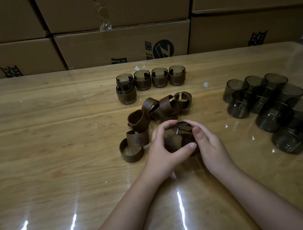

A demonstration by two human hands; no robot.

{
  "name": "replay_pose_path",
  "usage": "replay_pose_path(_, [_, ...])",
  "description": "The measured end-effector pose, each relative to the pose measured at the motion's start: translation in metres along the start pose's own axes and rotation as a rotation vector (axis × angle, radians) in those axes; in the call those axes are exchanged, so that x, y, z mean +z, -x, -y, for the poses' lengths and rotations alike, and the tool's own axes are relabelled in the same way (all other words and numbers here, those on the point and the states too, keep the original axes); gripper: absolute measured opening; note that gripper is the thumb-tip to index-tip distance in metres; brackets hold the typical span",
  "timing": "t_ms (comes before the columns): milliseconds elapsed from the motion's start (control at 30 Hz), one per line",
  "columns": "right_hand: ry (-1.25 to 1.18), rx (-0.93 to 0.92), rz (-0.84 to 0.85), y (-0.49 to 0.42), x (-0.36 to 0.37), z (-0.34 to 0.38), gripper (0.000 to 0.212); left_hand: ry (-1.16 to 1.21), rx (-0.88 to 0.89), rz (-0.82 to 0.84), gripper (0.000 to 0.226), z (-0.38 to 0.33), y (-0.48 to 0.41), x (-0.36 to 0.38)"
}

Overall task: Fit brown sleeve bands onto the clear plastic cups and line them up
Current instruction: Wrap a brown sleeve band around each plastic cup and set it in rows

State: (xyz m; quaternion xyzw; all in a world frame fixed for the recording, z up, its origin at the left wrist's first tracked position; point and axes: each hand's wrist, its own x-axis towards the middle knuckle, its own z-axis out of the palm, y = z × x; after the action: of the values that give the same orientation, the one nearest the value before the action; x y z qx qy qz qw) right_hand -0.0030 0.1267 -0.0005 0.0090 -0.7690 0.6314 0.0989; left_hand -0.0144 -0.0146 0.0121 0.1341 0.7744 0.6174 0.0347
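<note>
My left hand (163, 152) and my right hand (208, 146) both grip one smoky clear cup (180, 138) at the table's middle, with a brown sleeve band partly around it. Fingers hide most of the cup. Just beyond lies a loose heap of brown sleeve bands (154, 114). Several sleeved cups (159, 77) stand in a row farther back, and one more sleeved cup (126, 93) stands in front of the row's left end. Several bare cups (273, 106) cluster at the right.
The wooden table (45, 148) has a glossy clear cover. Stacked cardboard boxes (121, 41) wall off the far edge. The table's right rear corner (299, 45) is rounded.
</note>
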Motion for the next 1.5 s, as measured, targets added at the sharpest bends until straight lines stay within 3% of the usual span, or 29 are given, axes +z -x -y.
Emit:
replay_pose_path(233, [-0.01,0.002,-0.078,0.0,0.007,-0.005,0.061,0.024,-0.016,0.009,0.063,-0.002,0.0,0.0])
replay_pose_path(533, [-0.02,0.035,-0.199,0.0,0.011,-0.001,0.037,0.045,-0.005,-0.021,0.059,-0.003,0.0,0.002])
replay_pose_path(767, [-0.016,0.1,-0.283,-0.003,0.015,-0.002,0.049,0.047,-0.008,-0.035,0.05,-0.003,0.0,0.005])
replay_pose_path(967, [0.034,0.129,-0.308,-0.005,0.014,-0.006,0.04,0.061,-0.001,-0.03,0.049,-0.003,0.0,0.008])
replay_pose_path(1233, [0.023,0.117,-0.227,-0.006,0.012,-0.006,0.037,0.119,0.004,-0.039,0.05,0.005,-0.001,0.007])
replay_pose_path(1367, [-0.108,0.096,-0.045,-0.005,0.014,-0.001,0.041,0.29,-0.057,-0.029,0.045,0.011,-0.004,0.0])
replay_pose_path(1500, [-0.168,0.111,0.052,-0.007,0.012,-0.002,0.06,0.563,-0.153,-0.013,0.072,0.013,-0.008,-0.002])
